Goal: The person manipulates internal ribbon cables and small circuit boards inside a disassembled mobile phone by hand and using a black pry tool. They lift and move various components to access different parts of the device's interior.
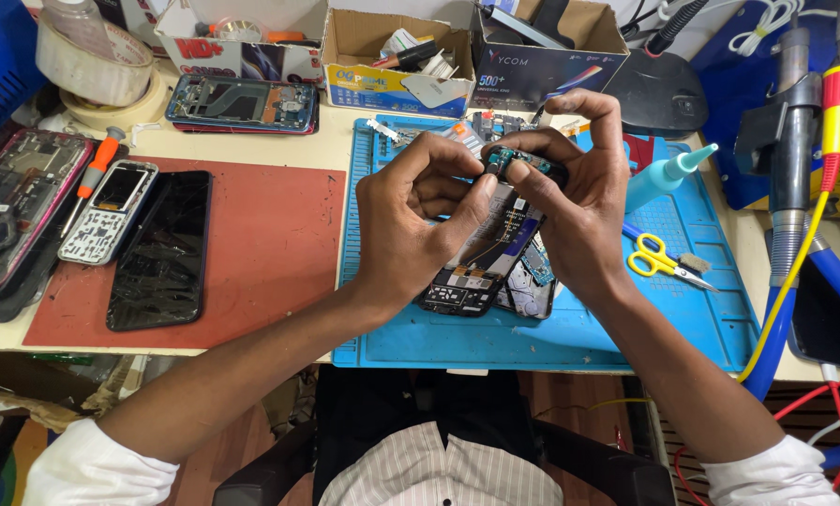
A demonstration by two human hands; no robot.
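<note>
Both hands hold an opened black smartphone [481, 267] tilted above a blue work mat [682, 309]; its circuit boards and flex cables show. My left hand [418, 220] grips the phone's left side, thumb pressing near its top. My right hand [570, 183] wraps the top end, fingertips on the teal camera part [506, 159]. A second opened phone part [532, 281] lies underneath on the mat.
A red mat [270, 244] on the left bears a black screen panel [162, 248], a small keypad phone [109, 211] and an orange screwdriver [97, 169]. Yellow scissors [659, 260] and a teal glue bottle [668, 173] lie right. Cardboard boxes [397, 80] and tape rolls [101, 75] stand behind.
</note>
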